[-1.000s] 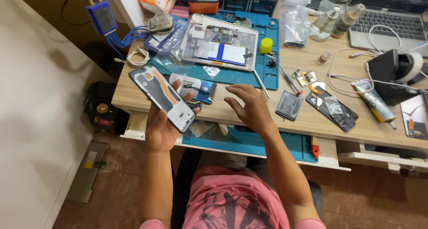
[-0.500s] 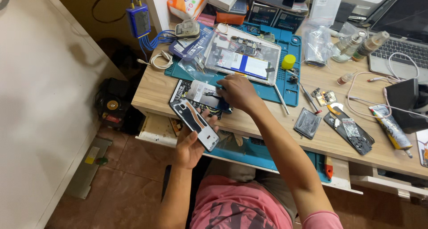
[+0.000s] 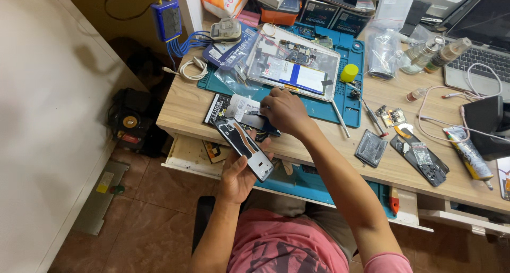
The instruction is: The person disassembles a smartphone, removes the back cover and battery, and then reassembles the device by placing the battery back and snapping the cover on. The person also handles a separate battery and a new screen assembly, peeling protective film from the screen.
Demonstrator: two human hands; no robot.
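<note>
My left hand [image 3: 237,176] holds a slim phone back cover [image 3: 244,148] with a pale inner face, tilted over the wooden desk's front edge [image 3: 180,111]. Just above it, my right hand [image 3: 285,111] rests on the desk with its fingers closed on a small flat dark piece [image 3: 264,125] beside a white card packet [image 3: 241,107]. Behind the right hand, an opened tablet [image 3: 295,65] with its circuit board showing lies on a teal work mat [image 3: 348,100].
A yellow cap [image 3: 349,72], tweezers [image 3: 340,119], small boards [image 3: 392,116], a black phone frame [image 3: 419,158], a glue tube [image 3: 470,156], plastic bags, bottles and a laptop [image 3: 478,44] crowd the desk. A drawer [image 3: 191,156] stands open below. A blue cabled box [image 3: 166,18] hangs far left.
My right hand has moved forward from the desk's front to the packet near the teal mat. The left hand keeps hold of the cover, now lower by the desk edge. The view has shifted.
</note>
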